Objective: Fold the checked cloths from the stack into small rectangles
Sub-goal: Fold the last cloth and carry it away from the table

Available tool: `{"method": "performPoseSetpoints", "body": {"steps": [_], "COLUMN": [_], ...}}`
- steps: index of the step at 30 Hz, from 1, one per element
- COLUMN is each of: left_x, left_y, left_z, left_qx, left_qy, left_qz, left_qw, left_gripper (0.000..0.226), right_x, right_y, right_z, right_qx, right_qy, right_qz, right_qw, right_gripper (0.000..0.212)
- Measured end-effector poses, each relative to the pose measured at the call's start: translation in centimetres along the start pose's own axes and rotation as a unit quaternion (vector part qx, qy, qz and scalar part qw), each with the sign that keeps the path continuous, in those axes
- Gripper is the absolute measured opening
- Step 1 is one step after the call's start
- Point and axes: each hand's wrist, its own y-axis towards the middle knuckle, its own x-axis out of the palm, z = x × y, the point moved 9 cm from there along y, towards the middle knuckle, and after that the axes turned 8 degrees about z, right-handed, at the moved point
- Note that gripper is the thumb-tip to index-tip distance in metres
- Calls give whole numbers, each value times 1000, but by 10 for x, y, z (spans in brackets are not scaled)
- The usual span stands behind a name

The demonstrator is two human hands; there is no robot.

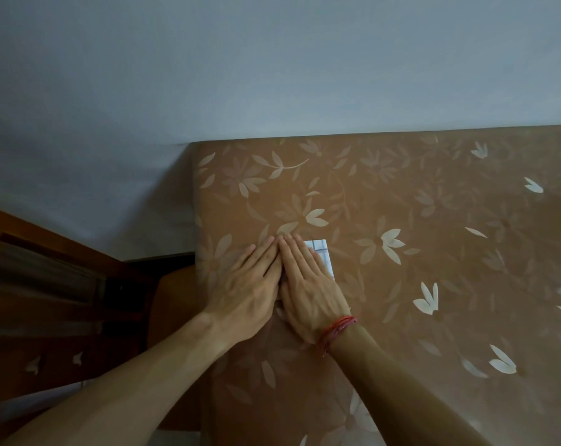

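Note:
A small folded checked cloth [321, 252], white with pale lines, lies on the brown flowered table cover [433, 220] near its left edge. Both my hands lie flat on top of it, side by side, fingers straight and pointing away from me. My left hand [256, 284] covers its left part. My right hand [308, 284], with a red thread at the wrist, covers the middle. Only the cloth's far right corner and right edge show past my right fingers. No stack of cloths is in view.
The table's left edge [197, 252] runs just left of my left hand. Beyond it stands dark wooden furniture [47, 284]. A pale blue wall [272, 75] rises right behind the table's far edge. The flowered cover stretches far to the right.

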Motion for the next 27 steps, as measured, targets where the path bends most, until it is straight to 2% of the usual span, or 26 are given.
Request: {"method": "performPoseSetpoints", "body": {"steps": [4, 12, 19, 27], "left_x": [-3, -3, -3, -9], "left_y": [-6, -13, -12, -20], "left_z": [-2, -5, -5, -14], "left_qx": [11, -9, -15, -51], "left_qy": [17, 34, 28, -35], "left_qz": [-20, -31, -43, -65], "left_qw": [1000, 999, 999, 996], "left_gripper": [54, 59, 59, 69], "right_x": [2, -8, -15, -20], "right_y": [0, 3, -44, -45], "right_z": [8, 41, 33, 38], "right_qx": [-12, 40, 79, 59], "right_qy": [-45, -101, -105, -66], "right_qz": [-23, -73, -42, -65], "right_qw": [999, 991, 990, 994], "right_gripper": [66, 76, 76, 76]}}
